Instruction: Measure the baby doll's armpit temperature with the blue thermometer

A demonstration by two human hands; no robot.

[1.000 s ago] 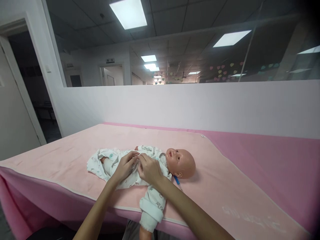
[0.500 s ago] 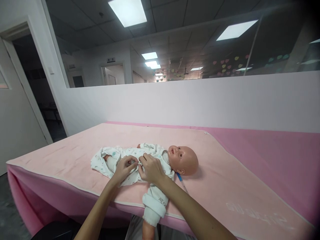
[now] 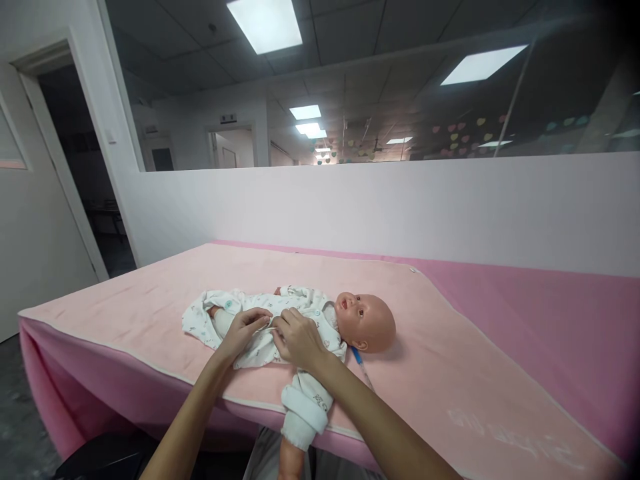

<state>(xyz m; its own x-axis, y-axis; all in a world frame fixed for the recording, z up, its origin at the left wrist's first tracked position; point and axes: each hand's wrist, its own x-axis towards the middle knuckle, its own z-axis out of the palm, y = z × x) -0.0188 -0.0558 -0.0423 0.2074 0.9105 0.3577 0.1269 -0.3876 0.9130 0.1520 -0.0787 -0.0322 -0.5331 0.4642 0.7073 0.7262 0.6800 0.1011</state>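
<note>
A bald baby doll [image 3: 369, 323] lies on its back with its head to the right. It wears a white printed baby gown [image 3: 257, 357], with one arm in a rolled cuff hanging over the table's front edge. At the gown's middle, my left hand [image 3: 246, 331] is closed, its fingertips pinching the cloth. My right hand [image 3: 299, 340] is closed beside it, thumb and fingers pinching the gown's front close to the left fingertips. A thin white edge or tie shows between the hands; the fingers partly hide it.
A pink mat [image 3: 440, 373] covers the table over a darker pink cloth [image 3: 540, 303]. A thin blue-ended item [image 3: 357, 356] lies beside the doll's neck. A white half wall [image 3: 380, 207] with glass above stands behind the table, and a doorway [image 3: 90, 173] is at left.
Both hands have shifted slightly left along the gown's front, still close together and pinching. The doll lies as before, and the view has turned a little.
</note>
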